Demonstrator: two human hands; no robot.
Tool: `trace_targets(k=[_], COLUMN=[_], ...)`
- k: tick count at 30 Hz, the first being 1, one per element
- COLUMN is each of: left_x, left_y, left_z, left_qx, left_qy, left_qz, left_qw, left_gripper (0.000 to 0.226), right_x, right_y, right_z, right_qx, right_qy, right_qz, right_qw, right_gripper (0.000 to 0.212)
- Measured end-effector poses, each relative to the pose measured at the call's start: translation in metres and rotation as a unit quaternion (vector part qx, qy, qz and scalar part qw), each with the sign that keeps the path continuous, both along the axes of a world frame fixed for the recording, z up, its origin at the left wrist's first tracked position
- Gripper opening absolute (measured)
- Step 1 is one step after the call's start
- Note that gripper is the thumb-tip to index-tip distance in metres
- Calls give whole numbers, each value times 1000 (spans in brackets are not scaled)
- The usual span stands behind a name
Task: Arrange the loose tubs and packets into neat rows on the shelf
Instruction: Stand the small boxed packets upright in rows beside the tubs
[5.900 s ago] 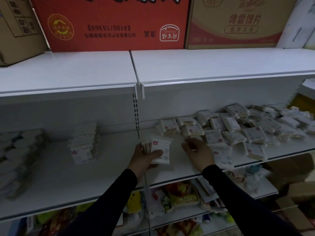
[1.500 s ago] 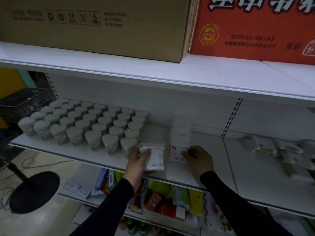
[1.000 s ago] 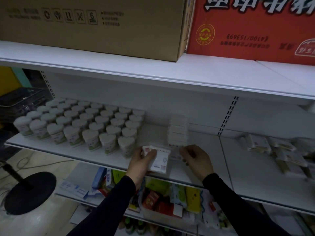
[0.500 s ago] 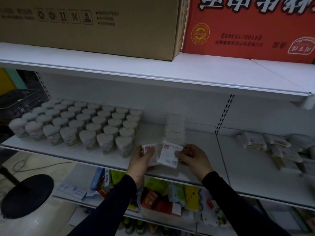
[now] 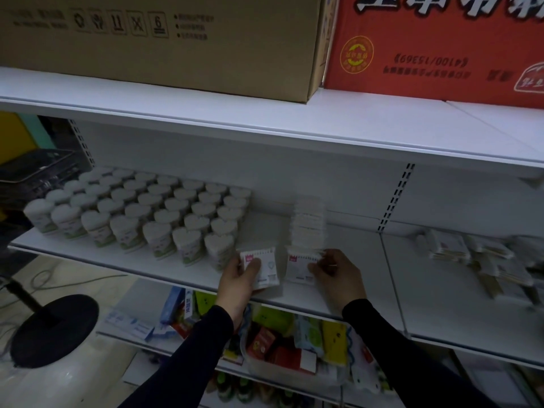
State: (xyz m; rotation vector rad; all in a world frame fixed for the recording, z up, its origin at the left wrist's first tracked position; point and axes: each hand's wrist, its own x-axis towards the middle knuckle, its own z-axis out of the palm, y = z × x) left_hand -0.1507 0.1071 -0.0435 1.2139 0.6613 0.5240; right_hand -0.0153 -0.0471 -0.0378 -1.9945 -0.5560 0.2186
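Currently the right hand (image 5: 338, 275) pinches one upright packet (image 5: 298, 270) at the front of the packet row (image 5: 309, 225), which runs toward 12 o'clock. At 9 o'clock, the left hand (image 5: 238, 281) grips what appears to be several spare packets (image 5: 265, 267).

This is looking like a small retail shop. White metal shelving (image 5: 323, 134) with slotted uprights (image 5: 394, 198) is running across the view in tiers. Heart-topped white tubs (image 5: 164, 213) are standing in tight rows on the middle shelf, with loose white packets (image 5: 477, 260) lying heaped at the right. A brown shipping carton (image 5: 164, 42) and a red printed carton (image 5: 435, 45) are sitting as stock on the top shelf, and colourful packaged goods (image 5: 282, 337) are crowding the lower shelf.
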Motion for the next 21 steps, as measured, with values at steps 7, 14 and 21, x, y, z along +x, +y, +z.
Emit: trace_targets(k=[7, 14, 21], left_x=[-1, 0, 0], left_y=[1, -2, -8], left_z=[-4, -2, 5], left_qx=[-5, 0, 4], left_qy=[14, 14, 11], left_qz=[7, -6, -8], left_qw=[1000, 1000, 1000], left_gripper=[24, 26, 19], right_x=[-1, 3, 3], right_y=[-2, -5, -2], right_z=[-2, -9, -9], right_qx=[-3, -3, -20], right_qy=[-19, -11, -10], right_qz=[-4, -9, -17], right_qw=[1000, 1000, 1000], right_gripper=[24, 25, 27])
